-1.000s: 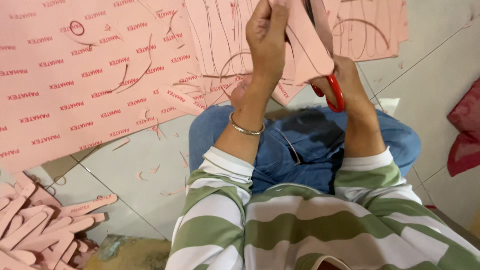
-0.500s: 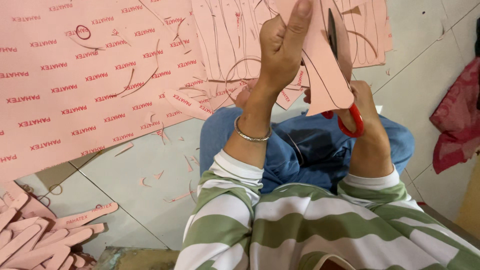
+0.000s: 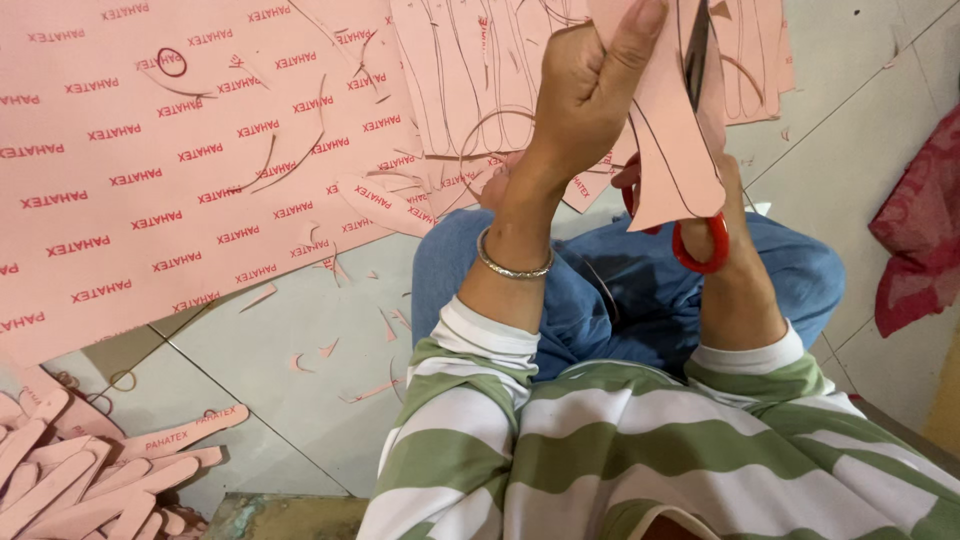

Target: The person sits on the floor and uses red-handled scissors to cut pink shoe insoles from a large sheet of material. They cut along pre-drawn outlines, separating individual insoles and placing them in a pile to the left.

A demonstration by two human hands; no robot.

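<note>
My left hand (image 3: 585, 95) grips a pink sheet piece (image 3: 670, 130) marked with dark outlines and holds it up in front of me. My right hand (image 3: 725, 215) sits just behind and below that piece, fingers through the red handles of a pair of scissors (image 3: 700, 235). The dark blades run up along the piece's right side. A silver bangle (image 3: 512, 265) circles my left wrist. I sit on the floor in blue jeans and a green-and-white striped top.
A large pink printed sheet (image 3: 150, 170) covers the tiled floor at left, another outlined sheet (image 3: 480, 80) lies ahead. A pile of cut pink strips (image 3: 90, 470) lies at bottom left. Thin offcuts (image 3: 330, 350) litter the tiles. A red cloth (image 3: 920, 240) lies at right.
Both hands and the pink piece have moved closer to the camera and slightly right. The scissors have shifted along the piece's edge.
</note>
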